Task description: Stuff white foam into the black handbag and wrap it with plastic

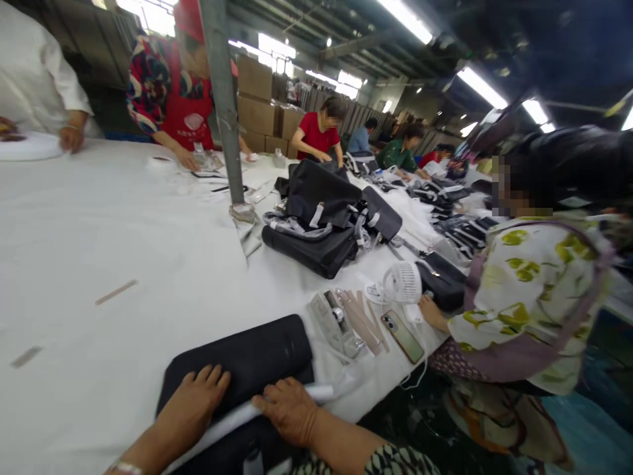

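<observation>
A black padded fabric piece [247, 359] lies at the near edge of the white table [99, 237]. My left hand [190, 406] rests flat on its near side with the fingers stretched out. My right hand [289, 409] is beside it, fingers curled over a white rolled sheet [321, 394] that runs along the piece's front edge. Whether the fingers grip the sheet or only press on it is unclear.
A pile of black bags [321, 218] sits mid-table beside a grey metal post [225, 99]. A phone [403, 335], a small white fan [403, 282] and flat strips [359, 316] lie to the right. A person in a floral top [534, 297] works close on my right; several others stand along the table.
</observation>
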`<state>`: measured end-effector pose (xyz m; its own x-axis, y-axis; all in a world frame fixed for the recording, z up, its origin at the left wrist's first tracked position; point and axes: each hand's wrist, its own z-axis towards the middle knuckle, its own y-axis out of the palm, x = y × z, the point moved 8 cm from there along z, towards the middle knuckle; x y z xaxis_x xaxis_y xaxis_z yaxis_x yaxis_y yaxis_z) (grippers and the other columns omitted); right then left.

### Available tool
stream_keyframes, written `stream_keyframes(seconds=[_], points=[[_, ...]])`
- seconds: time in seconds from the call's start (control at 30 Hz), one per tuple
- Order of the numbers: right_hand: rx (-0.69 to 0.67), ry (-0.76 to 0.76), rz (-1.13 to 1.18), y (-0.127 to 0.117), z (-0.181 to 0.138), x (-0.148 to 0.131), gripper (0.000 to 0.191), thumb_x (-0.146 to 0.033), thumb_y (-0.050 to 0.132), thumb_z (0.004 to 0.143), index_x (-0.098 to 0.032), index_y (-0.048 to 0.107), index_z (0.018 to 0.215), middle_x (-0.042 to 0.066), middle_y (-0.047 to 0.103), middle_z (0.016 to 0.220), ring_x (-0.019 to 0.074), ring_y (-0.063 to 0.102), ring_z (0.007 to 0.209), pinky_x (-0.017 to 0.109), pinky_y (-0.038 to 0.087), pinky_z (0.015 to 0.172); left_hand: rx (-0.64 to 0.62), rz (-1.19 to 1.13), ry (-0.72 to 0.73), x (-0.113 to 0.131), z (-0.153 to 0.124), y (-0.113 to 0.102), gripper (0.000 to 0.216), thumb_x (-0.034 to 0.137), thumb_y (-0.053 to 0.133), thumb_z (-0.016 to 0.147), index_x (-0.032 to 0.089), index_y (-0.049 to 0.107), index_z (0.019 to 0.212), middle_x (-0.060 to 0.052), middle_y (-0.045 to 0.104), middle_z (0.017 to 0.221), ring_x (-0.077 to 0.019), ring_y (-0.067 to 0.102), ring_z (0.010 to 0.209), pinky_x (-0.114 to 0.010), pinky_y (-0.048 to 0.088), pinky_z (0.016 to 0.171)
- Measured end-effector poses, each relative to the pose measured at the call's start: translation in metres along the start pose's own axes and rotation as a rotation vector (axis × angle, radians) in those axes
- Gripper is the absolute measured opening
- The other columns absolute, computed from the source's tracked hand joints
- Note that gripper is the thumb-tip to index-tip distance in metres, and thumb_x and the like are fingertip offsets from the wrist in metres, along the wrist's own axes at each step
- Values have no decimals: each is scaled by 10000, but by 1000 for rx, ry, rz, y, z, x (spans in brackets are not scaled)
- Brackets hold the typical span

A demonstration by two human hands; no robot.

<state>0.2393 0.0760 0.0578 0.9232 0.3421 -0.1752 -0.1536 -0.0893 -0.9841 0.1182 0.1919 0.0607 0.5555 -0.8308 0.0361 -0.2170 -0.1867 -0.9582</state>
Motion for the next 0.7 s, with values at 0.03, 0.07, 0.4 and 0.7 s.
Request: stream_keyframes(seconds=[0.03,0.07,0.4,0.7], points=[[-24,8,13,1,0,-1,397,-265,468,926,-267,447,1322,38,605,1071,209,527,898,368,444,786,-8,-15,37,5,-3,-14,661,49,431,632,148,564,1272,-162,582,1294,-321,525,1202,-478,435,948],[-41,27,24,3,-1,-1,421,-232,467,920,-260,443,1340,50,608,1094,215,529,927,394,434,839,-17,-35,69,8,-4,-27,607,53,441,631,139,590,1213,-163,613,1223,-315,553,1151,-458,448,924],[-23,232,-17,10,15,28,425,-134,426,923,-259,553,1309,82,639,1183,242,552,1070,421,370,949,-30,-165,46,-8,-6,-69,368,123,485,739,140,608,1086,-153,666,1043,-292,629,948,-416,485,837],[94,261,-92,-12,35,36,455,-146,424,939,-335,535,1338,81,610,1206,261,519,1055,428,338,914,-79,-253,-7,-38,12,-94,382,160,499,722,237,678,1050,-63,717,1009,-242,652,920,-335,487,801]])
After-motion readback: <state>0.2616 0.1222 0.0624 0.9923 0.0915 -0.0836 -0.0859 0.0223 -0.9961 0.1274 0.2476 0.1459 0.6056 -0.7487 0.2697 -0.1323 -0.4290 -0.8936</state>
